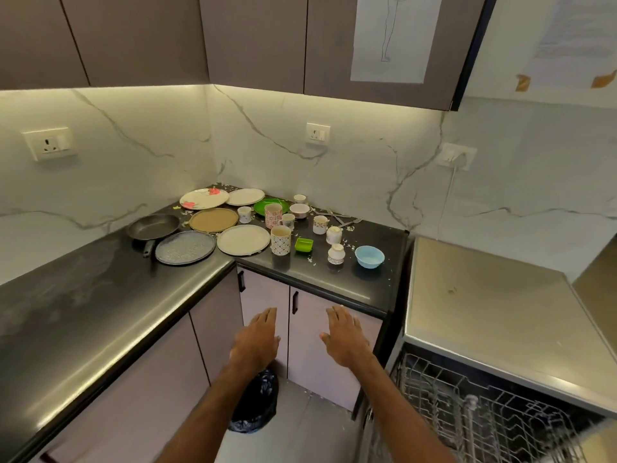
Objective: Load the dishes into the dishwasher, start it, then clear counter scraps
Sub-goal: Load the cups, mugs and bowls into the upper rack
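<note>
Beyond our fingers (pixel 268 316), up on the corner of the black counter (pixel 100 302), the dishes stand unloaded. A frying pan (pixel 153 226) is farthest to the left, a grey-blue plate (pixel 185 247) and a white plate (pixel 243 239) lie nearest the front edge, and a patterned mug (pixel 280 240), a green tub (pixel 303 244) and a blue bowl (pixel 369 256) run off to the right, with forks (pixel 344 219) at the back. We record both hands empty: the left hand (pixel 258 339) and right hand (pixel 345 339) are held flat, palms down, fingers straight, level with the cupboard doors (pixel 307 362) below the counter edge and touching nothing. Below and to the right of the right hand, the dishwasher (pixel 484 302) is open with its wire rack (pixel 484 412) in view; the part we see carries nothing. We judge the step in hand to be the first pick-up. We advise taking the front-edge plates first, gripped by the rim, and standing them upright between the tines, with mugs and bowls mouth down. The pan's handle points toward us and is the sound hold. White scraps (pixel 310 260) lie among the crockery, so pieces should be lifted straight up, not dragged. A bin (pixel 257 406) with a black liner stands under the left forearm. We find no brand, label or legible writing; the sheet (pixel 394 38) on the upper cupboard bears only a line drawing.
</note>
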`<state>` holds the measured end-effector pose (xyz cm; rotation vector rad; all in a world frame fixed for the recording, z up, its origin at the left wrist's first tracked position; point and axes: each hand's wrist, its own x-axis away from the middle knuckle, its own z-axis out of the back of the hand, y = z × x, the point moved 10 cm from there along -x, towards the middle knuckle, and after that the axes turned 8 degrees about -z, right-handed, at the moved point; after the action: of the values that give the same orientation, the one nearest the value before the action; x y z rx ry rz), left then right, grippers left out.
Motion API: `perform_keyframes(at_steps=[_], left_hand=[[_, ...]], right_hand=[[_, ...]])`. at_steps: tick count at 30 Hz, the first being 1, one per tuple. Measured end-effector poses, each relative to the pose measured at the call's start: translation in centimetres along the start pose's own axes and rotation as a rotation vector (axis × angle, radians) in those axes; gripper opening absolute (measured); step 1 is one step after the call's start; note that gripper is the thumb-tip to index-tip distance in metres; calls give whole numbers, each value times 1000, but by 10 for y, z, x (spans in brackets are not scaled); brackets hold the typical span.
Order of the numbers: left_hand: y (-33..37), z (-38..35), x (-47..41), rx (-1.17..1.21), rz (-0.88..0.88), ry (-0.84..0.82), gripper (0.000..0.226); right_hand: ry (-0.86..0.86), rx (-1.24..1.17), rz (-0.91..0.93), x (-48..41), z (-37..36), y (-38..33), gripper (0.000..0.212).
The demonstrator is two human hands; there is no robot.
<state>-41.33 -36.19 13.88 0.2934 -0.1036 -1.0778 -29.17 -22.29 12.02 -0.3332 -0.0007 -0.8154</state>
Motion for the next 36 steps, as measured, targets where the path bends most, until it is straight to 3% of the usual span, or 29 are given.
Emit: perform_keyframes(at_steps=[10, 20, 26, 31, 36], left_hand=[[2, -28, -145, 33, -95, 0, 64], [19, -74, -313, 53, -112, -90, 67], [28, -105, -373, 77, -123, -148, 63], [36, -117, -433, 80, -166, -126, 75], [40, -149, -486, 38, -236, -243, 82]], right_hand=[[-50, -59, -90, -133, -41, 39, 70], [-20, 1, -122, -279, -10, 104, 64], [73, 11, -206, -337, 10, 137, 60], [45, 69, -330, -366, 7, 169, 59], [-14, 50, -403, -382, -8, 189, 43]])
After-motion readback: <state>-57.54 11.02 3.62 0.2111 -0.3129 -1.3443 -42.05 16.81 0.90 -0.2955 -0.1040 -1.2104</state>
